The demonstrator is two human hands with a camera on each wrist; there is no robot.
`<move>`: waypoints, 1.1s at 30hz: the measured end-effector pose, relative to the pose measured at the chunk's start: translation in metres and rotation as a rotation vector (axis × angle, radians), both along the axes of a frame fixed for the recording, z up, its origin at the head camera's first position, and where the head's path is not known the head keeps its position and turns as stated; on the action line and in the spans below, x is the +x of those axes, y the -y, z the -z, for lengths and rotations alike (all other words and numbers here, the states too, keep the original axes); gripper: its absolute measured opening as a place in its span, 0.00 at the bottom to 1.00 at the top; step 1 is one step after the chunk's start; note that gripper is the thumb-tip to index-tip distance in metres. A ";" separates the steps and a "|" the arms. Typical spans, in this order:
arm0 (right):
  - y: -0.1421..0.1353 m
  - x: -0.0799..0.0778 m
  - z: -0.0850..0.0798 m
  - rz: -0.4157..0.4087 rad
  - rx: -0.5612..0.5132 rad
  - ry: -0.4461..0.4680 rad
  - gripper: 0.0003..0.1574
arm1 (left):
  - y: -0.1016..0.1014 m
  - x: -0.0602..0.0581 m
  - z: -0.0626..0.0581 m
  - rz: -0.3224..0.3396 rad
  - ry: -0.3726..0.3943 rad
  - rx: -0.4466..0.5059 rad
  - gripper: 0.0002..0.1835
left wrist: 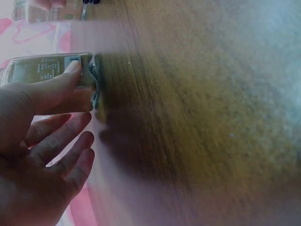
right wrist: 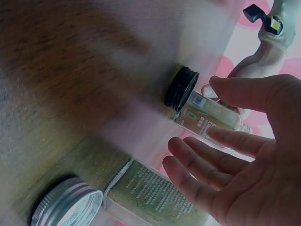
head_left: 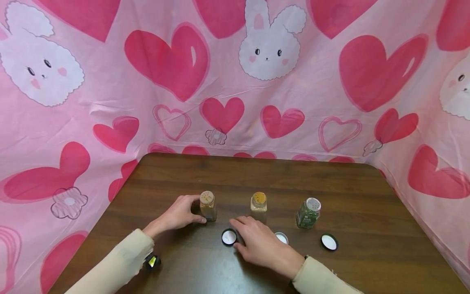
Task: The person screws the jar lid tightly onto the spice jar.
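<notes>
My left hand (head_left: 175, 215) holds a glass spice jar (head_left: 208, 209) with a perforated shaker top, upright on the table. Its thumb lies on the label and the other fingers spread behind, as the left wrist view shows. Just right of that jar, a black cap (head_left: 229, 237) lies with its white inside facing up. My right hand (head_left: 262, 243) hovers by this cap, fingers loosely spread and holding nothing. Behind the right hand stands a second jar (head_left: 259, 205) with orange-yellow powder on its shaker top. A silver cap (right wrist: 70, 205) lies in front of it, partly hidden in the head view.
To the right stands a jar of green flakes (head_left: 308, 214) with a pale shaker top. Another black cap (head_left: 329, 242) lies inside-up in front of it. The brown wooden table (head_left: 367, 196) meets a pink heart-and-rabbit curtain (head_left: 227, 81) at the back and sides.
</notes>
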State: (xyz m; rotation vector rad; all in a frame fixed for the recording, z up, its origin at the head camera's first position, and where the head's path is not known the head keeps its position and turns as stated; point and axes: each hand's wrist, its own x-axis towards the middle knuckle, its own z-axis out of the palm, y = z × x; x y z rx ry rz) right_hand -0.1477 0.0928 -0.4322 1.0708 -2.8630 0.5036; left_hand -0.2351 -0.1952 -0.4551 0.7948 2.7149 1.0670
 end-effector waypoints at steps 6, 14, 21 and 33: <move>0.002 -0.003 0.001 -0.002 0.023 0.019 0.35 | 0.001 -0.002 0.001 -0.009 0.011 -0.001 0.29; 0.005 -0.006 0.004 -0.019 0.034 -0.013 0.34 | 0.001 -0.003 0.000 -0.019 -0.014 -0.004 0.27; 0.009 -0.008 0.004 -0.023 0.054 0.004 0.35 | 0.000 -0.003 0.000 -0.022 -0.015 0.001 0.28; 0.016 -0.010 0.010 -0.036 0.049 0.005 0.35 | 0.000 -0.003 0.001 -0.016 -0.009 0.001 0.27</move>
